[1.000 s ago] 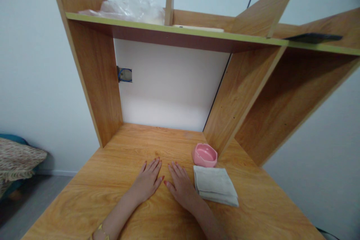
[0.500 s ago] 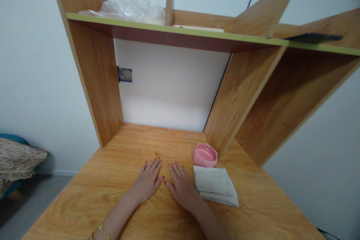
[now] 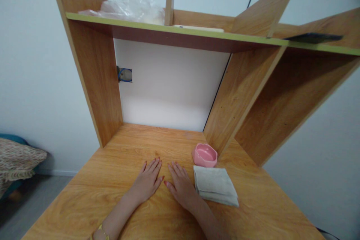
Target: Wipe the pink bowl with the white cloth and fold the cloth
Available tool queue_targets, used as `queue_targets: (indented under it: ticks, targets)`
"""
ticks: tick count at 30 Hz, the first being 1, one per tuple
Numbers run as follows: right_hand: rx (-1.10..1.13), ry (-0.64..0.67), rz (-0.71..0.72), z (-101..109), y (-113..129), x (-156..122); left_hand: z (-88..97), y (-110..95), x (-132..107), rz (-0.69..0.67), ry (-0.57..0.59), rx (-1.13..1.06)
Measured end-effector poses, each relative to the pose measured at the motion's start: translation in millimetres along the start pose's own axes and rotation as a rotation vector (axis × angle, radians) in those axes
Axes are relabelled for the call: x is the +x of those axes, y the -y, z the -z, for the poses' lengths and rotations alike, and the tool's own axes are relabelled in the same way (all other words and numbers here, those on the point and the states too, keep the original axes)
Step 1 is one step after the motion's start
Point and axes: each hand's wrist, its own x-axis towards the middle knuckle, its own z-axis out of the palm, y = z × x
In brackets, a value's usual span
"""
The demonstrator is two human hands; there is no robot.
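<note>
Nearby, pink bowl (image 3: 205, 154) behind grey cloth (image 3: 214, 182), hands (image 3: 146, 184) spread flat on desk (image 3: 157, 140), plastic bag (image 3: 129, 10) on shelf (image 3: 197, 39).

The table (image 3: 270, 210) is cut off at its near edge. On the shelf (image 3: 118, 21), at the right front edge, a dark flat object (image 3: 315, 38) is indistinct.

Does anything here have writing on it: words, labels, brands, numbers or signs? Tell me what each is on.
There is none that I can read.
The pink dish and the folded grey cloth show no lettering.
The dark flat object on the shelf is too unclear to tell.
</note>
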Motion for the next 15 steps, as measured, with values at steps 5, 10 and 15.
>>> queue_targets:
  ticks: [5,10,15]
  targets:
    - [-0.003,-0.005,0.003,0.0,-0.1,-0.3,-1.2,-0.1,-0.2,-0.009,-0.022,0.015]
    - [-0.013,-0.018,0.010,-1.7,-1.0,-0.4,-0.2,-0.8,0.0,-0.004,-0.011,0.012]
    - [-0.021,0.000,0.012,-1.4,-1.1,-0.3,-1.1,-0.3,1.2,0.005,0.010,-0.003]
